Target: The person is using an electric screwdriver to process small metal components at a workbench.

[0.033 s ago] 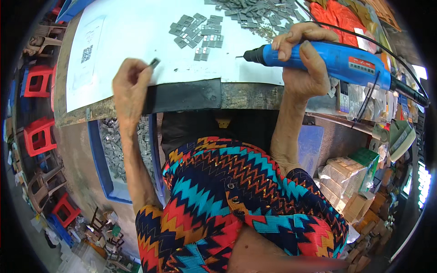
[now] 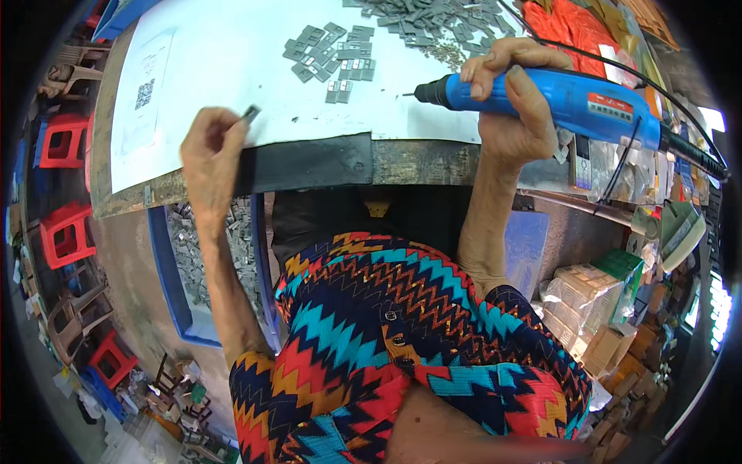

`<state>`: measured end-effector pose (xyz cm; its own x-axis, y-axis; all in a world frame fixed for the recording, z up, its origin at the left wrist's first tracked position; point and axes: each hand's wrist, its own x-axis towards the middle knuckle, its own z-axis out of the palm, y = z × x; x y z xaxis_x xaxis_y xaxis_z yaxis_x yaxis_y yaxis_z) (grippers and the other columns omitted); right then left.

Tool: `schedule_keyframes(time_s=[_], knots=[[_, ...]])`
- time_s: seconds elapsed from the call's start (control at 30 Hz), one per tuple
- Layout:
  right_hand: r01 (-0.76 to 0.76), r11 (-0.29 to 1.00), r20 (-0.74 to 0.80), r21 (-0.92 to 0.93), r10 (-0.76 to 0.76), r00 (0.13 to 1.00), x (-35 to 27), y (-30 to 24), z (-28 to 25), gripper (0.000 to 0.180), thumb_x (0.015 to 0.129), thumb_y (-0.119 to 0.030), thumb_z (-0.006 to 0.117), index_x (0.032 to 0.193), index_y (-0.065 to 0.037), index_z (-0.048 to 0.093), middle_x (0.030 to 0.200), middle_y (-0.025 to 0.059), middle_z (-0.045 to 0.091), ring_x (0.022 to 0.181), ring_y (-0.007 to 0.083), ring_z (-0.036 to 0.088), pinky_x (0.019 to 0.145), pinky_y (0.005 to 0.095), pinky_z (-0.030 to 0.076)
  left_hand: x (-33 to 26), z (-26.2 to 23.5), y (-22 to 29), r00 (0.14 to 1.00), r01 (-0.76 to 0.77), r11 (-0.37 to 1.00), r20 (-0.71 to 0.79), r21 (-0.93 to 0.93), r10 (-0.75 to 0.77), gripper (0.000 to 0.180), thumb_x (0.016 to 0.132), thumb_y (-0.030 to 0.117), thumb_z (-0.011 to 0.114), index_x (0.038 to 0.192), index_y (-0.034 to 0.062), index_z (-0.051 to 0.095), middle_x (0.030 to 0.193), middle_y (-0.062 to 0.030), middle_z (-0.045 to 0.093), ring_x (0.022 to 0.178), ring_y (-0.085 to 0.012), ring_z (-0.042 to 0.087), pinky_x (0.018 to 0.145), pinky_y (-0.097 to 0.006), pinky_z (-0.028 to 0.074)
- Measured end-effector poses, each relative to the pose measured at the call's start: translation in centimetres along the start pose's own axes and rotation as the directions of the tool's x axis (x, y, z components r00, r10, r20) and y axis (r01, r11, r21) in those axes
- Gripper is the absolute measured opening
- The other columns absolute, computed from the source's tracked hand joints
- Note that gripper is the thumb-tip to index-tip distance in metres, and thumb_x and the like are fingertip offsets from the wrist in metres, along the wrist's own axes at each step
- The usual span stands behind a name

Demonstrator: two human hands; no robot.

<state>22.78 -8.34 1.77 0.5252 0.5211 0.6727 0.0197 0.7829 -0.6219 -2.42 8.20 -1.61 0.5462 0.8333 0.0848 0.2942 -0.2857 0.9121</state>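
Left hand (image 2: 209,147), as I see it remotely: closed to a pinch, small dark-grey flat piece (image 2: 250,114) at its fingertips, over the near edge of the white-covered tabletop (image 2: 209,62). Right hand (image 2: 519,124) wrapped around a thick blue corded power tool (image 2: 572,100), thin tip pointing left. Farther back, between them: grey rectangular plastic pieces (image 2: 349,68), loosely grouped
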Motion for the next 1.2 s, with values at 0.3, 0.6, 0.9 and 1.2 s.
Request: schedule_keyframes(time_s=[0.3, 0.6, 0.9, 1.2], knots=[[0.020, 0.995, -0.038, -0.096, -0.023, 0.999, -0.1, 0.6, -1.1, 0.023, 0.074, 0.000, 0.049, 0.097, 0.001, 0.052, 0.082, 0.0199, 0.056, 0.059, 0.0208, 0.056, 0.065, 0.0419, 0.048, -7.7, -7.0, -1.6, 0.969, 0.220, 0.974, -0.122, 0.043, -0.214, 0.014, 0.080, 0.007, 0.061, 0.094, 0.0028, 0.061, 0.081, 0.0024, 0.055, 0.073, -0.0053, 0.048, 0.064, -0.018, 0.037], [0.145, 0.977, 0.103, -0.157, -0.130, 0.986, 0.8, 3.8, 0.6, 0.021, 0.075, 0.004, 0.050, 0.096, 0.005, 0.049, 0.081, 0.0205, 0.057, 0.058, 0.0205, 0.059, 0.061, 0.0408, 0.053, -14.2, -11.8, -10.9, 0.894, 0.446, 0.893, 0.022, 0.058, -0.448, 0.012, 0.080, 0.000, 0.053, 0.090, 0.0023, 0.061, 0.072, 0.0039, 0.051, 0.064, -0.0035, 0.042, 0.058, -0.017, 0.034], [0.079, 0.987, 0.011, -0.138, -0.078, 0.997, 0.2, 3.0, 1.2, 0.021, 0.077, 0.001, 0.047, 0.097, 0.004, 0.050, 0.084, 0.0209, 0.056, 0.060, 0.0211, 0.058, 0.066, 0.0429, 0.051, -9.9, -5.1, -1.2, 0.983, 0.183, 0.970, 0.002, 0.162, -0.185, 0.013, 0.082, 0.003, 0.058, 0.094, 0.0015, 0.061, 0.077, 0.0010, 0.054, 0.068, -0.0054, 0.046, 0.061, -0.020, 0.039], [-0.052, 0.989, -0.119, 0.142, 0.069, 0.991, 0.3, -0.4, 2.7, 0.025, 0.079, -0.010, 0.049, 0.102, -0.004, 0.058, 0.087, 0.0205, 0.054, 0.061, 0.0222, 0.051, 0.071, 0.0433, 0.040, -1.8, 7.9, 4.5, 0.983, -0.112, 0.982, 0.125, -0.153, 0.132, 0.032, 0.078, 0.006, 0.065, 0.109, 0.0036, 0.057, 0.091, -0.0015, 0.055, 0.079, -0.0065, 0.049, 0.070, -0.020, 0.042]])
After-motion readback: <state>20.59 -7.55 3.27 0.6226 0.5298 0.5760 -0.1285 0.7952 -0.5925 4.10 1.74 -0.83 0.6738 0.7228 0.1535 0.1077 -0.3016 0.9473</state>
